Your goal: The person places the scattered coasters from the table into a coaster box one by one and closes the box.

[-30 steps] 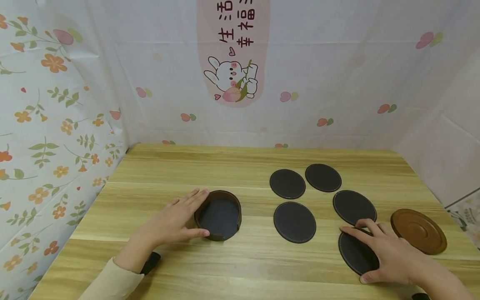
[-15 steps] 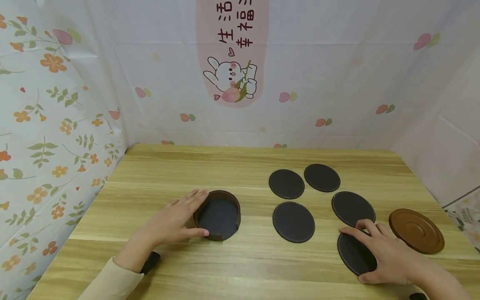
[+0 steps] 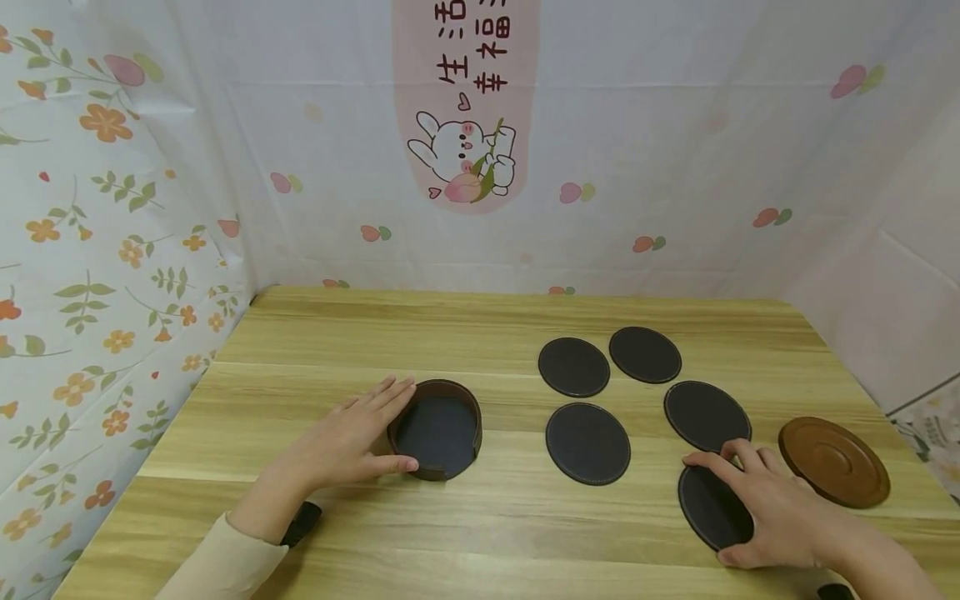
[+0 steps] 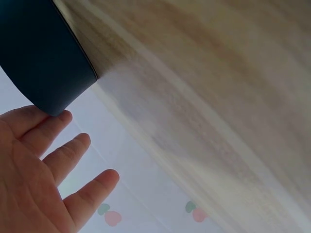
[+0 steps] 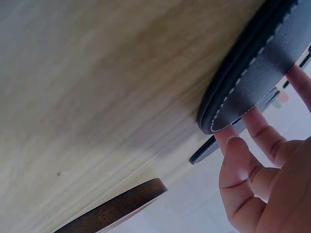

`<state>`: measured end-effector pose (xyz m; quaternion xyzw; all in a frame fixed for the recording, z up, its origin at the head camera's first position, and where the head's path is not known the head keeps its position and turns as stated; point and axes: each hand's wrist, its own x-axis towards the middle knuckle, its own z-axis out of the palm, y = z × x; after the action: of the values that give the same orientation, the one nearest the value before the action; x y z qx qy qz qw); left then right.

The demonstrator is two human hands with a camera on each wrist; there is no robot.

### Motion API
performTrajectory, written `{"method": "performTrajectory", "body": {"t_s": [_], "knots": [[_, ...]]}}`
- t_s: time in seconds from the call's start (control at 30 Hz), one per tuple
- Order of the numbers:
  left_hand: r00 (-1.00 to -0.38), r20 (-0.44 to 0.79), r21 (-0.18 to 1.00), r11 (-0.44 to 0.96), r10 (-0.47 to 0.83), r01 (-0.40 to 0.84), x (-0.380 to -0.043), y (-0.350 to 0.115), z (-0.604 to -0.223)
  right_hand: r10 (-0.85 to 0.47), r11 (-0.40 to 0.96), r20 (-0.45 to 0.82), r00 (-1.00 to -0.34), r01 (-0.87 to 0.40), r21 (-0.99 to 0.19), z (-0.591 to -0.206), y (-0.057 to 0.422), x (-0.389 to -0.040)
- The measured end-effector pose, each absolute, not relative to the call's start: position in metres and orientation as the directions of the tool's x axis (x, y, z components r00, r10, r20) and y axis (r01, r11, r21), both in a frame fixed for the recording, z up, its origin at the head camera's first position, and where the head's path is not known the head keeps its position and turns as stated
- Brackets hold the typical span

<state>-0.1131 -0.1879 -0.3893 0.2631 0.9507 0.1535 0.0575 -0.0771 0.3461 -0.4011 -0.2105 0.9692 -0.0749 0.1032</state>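
Observation:
On the left of the head view, my left hand (image 3: 341, 442) rests against the round black coaster holder (image 3: 459, 391), its thumb at the front rim and its fingers along the back left. The fingers look straight in the left wrist view, the nearest touching the holder's dark wall (image 4: 46, 53). My right hand (image 3: 783, 512) grips a round black coaster (image 3: 708, 507) by its edges, thumb at the near side and curled fingers at the far side. Pale stitching runs round this coaster (image 5: 257, 87) in the right wrist view. The holder has a brown inner wall and a cut-out front.
Four would be too exact: several black coasters lie apart between the hands and beyond, one (image 3: 588, 443) nearest the holder and another (image 3: 707, 416) just behind my right hand. A brown round lid-like disc (image 3: 834, 462) lies at the right. Printed cloth (image 3: 637, 167) hangs behind the table.

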Motion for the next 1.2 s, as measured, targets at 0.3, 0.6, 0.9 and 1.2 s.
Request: {"method": "performTrajectory", "body": {"t_s": [0.3, 0.6, 0.9, 1.2], "knots": [[-0.865, -0.040, 0.327, 0.824, 0.501, 0.462, -0.113, -0.189, -0.390, -0.412, 0.909, -0.187, -0.892, -0.391, -0.141, -0.402, 0.344, -0.079], [-0.867, -0.035, 0.339, 0.822, 0.498, 0.458, -0.115, -0.190, -0.390, -0.428, 0.893, -0.126, -0.895, -0.397, -0.212, -0.405, 0.348, -0.079], [-0.870, -0.037, 0.350, 0.822, 0.492, 0.450, -0.115, -0.189, -0.390, -0.451, 0.864, -0.099, -0.887, -0.406, -0.298, -0.404, 0.351, -0.083], [-0.875, -0.036, 0.358, 0.824, 0.483, 0.439, -0.115, -0.189, -0.390, -0.464, 0.862, -0.054, -0.884, -0.437, -0.257, -0.401, 0.344, -0.088]]}}
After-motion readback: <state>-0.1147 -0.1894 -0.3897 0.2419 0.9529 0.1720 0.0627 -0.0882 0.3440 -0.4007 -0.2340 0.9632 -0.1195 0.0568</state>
